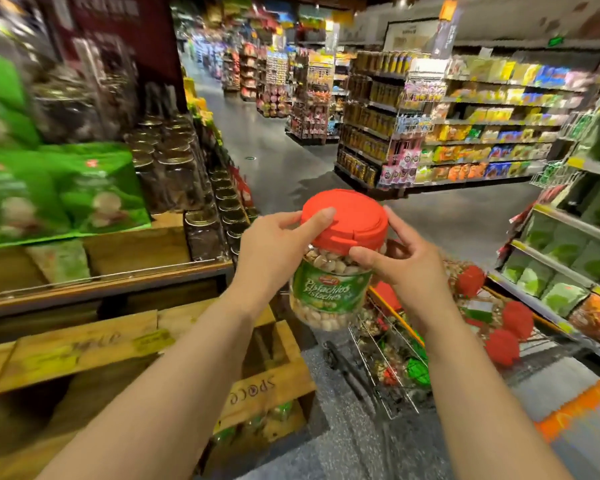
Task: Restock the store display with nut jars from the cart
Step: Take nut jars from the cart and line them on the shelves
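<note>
- While both arms reach forward at chest height, the pistachio jar [329, 271] hangs in the air between the hands, above the gap between the wooden display [118, 258] and the cart [388, 362].
- Left hand [274, 251] has its grip closed on the jar: the thumb lies across the top of the red lid [347, 220], the fingers wrap behind it.
- Right hand [406, 258] also has its grip closed on the jar, the thumb pressing the lid's lower rim, the fingers curled round the far side.
- The jar is tilted slightly, its green label facing the camera, pale nuts showing through the clear wall.
- More red-lidded jars [499, 327] lie in the wire cart, lower right.
- On the display to the left stand green bags [94, 188] and rows of clear jars with metal lids [174, 161].
- Stocked shelves [465, 133] line the aisle beyond.
</note>
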The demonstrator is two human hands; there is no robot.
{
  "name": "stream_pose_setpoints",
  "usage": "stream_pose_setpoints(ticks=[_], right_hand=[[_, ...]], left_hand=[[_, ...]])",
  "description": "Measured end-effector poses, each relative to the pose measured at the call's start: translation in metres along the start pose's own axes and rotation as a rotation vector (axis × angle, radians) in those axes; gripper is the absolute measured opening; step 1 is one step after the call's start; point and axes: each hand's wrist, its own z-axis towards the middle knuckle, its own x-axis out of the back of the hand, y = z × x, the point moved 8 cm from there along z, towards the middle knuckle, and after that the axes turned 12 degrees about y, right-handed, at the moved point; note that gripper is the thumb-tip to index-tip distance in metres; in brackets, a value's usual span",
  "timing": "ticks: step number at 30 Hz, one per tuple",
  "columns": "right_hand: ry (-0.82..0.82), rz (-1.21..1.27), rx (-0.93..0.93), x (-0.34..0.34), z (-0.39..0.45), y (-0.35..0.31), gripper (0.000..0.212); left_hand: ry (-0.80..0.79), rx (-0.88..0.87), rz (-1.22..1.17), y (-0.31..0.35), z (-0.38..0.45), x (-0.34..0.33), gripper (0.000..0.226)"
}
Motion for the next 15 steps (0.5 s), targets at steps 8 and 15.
stream_pose_setpoints(ticks=[8, 15], right_hand=[[-0.344, 0.045, -0.059, -0.086, -0.062, 0.012, 0.097], [-0.595, 0.087, -0.098, -0.183, -0.135, 0.003, 0.101]], left_hand=[[0.245, 0.192, 0.042, -0.051, -0.06, 0.104, 0.046], [0.448, 0.238, 0.14, -0.075, -0.111, 0.222, 0.042]])
